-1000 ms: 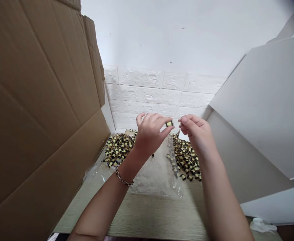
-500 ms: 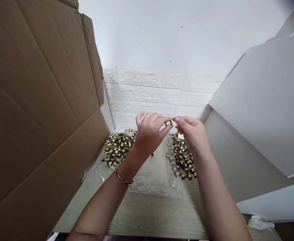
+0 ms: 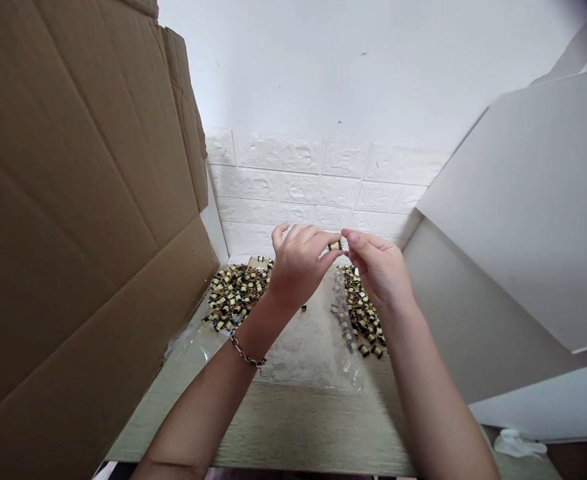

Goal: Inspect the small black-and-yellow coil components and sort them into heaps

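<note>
My left hand [image 3: 301, 267] pinches a small yellow-wrapped transformer [image 3: 335, 246] with black, pinned ends between thumb and index finger, held up above the table. Its other fingers stay loosely spread. My right hand [image 3: 381, 267] is closed at the right end of this transformer, thumb against index finger; whatever lies in that pinch is too small to make out. Below my left hand lies a heap of similar transformers [image 3: 236, 293] with brownish wire leads. A second heap of transformers [image 3: 366, 317] sits beneath my right hand, partly covered by it.
A clear plastic bag [image 3: 303, 357] lies on the wooden table [image 3: 298, 427] between the heaps. Tall cardboard [image 3: 88, 220] stands at left, a white panel [image 3: 523, 200] at right. The white brick-pattern wall [image 3: 293, 190] closes the back. Crumpled white plastic [image 3: 519, 443] lies lower right.
My right hand has shifted slightly left and its fingers have come closer around the transformer's right end. My left hand keeps its hold and has barely moved.
</note>
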A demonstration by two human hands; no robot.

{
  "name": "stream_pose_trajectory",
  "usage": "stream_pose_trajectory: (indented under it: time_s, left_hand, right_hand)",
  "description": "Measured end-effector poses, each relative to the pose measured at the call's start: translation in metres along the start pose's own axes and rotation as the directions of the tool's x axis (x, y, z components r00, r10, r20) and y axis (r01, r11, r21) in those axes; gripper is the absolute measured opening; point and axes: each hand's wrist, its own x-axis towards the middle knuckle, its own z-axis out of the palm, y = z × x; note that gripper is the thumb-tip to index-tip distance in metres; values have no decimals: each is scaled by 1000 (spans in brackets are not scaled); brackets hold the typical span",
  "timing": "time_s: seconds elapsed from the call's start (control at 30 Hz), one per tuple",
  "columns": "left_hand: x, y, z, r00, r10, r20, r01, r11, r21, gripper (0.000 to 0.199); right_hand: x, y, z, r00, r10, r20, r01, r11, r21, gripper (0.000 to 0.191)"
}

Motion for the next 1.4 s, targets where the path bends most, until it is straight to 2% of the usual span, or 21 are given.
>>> stream_pose_trajectory:
  time_s: [0.17,0.3,0.4,0.53,0.63,0.73,0.83,0.9,1.2,1.4]
  left_hand:
    - [0,1,0,1000,16,13,-17,1000,4,12]
    - [-1,2,2,1000,-7,22,7,1000,-2,12]
    - [-1,2,3,1000,-15,27,16,1000,-13,13]
    - [-1,3,3,999,-16,33,17,1000,-22,13]
    - [-1,3,2,999,-17,27,18,1000,-20,12]
    - [-1,4,1,1000,-17,13,17,1000,-12,13]
    - [-1,5,0,1000,-18,2,18,1000,4,13]
    - [-1,6,0,1000,-18,-4,18,1000,14,13]
    - [-1,4,0,1000,-12,-17,12,1000,21,13]
    - [-1,3,-1,999,-30,-23,30,1000,7,13]
  right_hand:
    - [-1,-3,-1,1000,3,11,-3,1000,20,13]
    - [-2,-4,-2,999,-33,2,33,999,-36,13]
    - [-2,-4,-2,995,-99,-23,97,992,-75,12]
    - [-2,-3,0,967,-248,-58,241,964,-115,11]
    - [-3,-3,0,953,-291,-81,271,941,-202,15]
    - [-6,-7,-1,934,-345,-96,287,881,-376,19]
    - [-8,-10,-2,893,-444,-77,333,764,-553,20]
    - [-9,-12,-2,867,-494,-56,361,703,-613,21]
    - [-12,-19,-1,784,-620,21,487,593,-642,14]
    - [-12,-21,-4,788,-615,6,469,594,-653,13]
